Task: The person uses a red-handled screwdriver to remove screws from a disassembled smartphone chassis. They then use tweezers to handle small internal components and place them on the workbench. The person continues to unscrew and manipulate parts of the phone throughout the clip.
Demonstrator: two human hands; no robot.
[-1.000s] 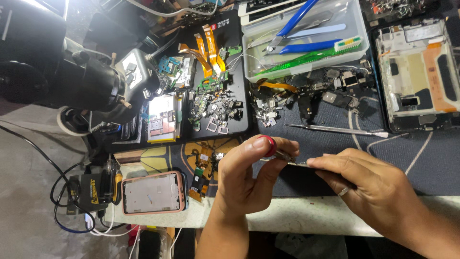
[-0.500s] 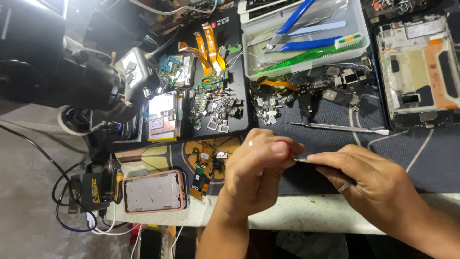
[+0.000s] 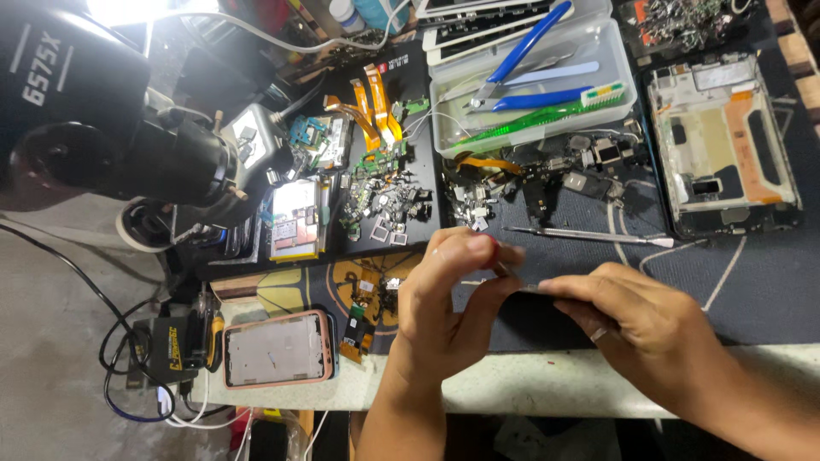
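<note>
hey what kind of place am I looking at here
Most likely a phone repair bench. An opened phone frame lies on the dark work mat, loose small parts and orange ribbon cables are spread about, and a clear tray holds blue-handled cutters.

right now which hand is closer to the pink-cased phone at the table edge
Left. The left hand is just right of the pink-cased phone, with a small circuit part between them. The right hand lies farther right, beyond the left hand.
</note>
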